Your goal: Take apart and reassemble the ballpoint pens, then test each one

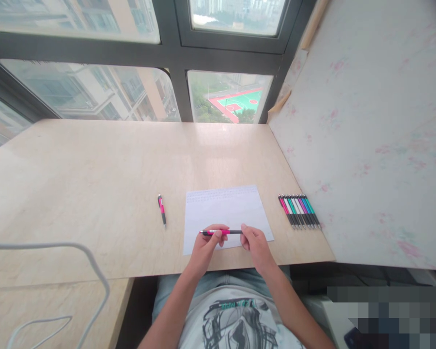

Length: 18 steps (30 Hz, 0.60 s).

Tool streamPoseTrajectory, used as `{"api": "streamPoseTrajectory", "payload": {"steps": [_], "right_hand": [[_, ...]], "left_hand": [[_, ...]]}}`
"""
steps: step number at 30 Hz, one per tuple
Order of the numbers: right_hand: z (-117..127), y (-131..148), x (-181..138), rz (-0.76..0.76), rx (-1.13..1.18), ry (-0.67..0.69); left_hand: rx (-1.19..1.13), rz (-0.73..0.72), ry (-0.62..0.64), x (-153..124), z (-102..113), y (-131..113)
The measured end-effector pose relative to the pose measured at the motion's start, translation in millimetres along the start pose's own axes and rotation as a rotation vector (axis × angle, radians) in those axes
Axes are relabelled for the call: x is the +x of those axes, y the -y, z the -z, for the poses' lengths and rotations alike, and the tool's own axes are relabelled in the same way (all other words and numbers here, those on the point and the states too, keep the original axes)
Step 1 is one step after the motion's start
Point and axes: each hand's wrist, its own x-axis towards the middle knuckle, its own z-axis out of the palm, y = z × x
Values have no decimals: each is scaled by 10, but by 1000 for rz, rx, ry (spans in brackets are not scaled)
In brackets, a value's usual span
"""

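Here, both hands pinch one pen [221, 232] level above the paper [225, 213] on the tabletop [94, 184]: left hand [208, 244] at the pink end, right hand [254, 242] at the dark end. Another pen [162, 210] lies left of the paper; a row of pens [300, 211] lies right.

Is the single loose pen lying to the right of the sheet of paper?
No, the loose pen lies left of the paper; the row of pens is on the right.
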Motion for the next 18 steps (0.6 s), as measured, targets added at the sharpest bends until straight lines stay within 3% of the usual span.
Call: {"api": "streamPoseTrajectory", "payload": {"steps": [9, 18], "right_hand": [[-16, 4, -24, 15, 2, 2], [-32, -36, -26, 87, -129, 49]], "left_hand": [[-14, 34, -3, -9, -12, 6], [-215, 131, -18, 15, -130, 14]]}}
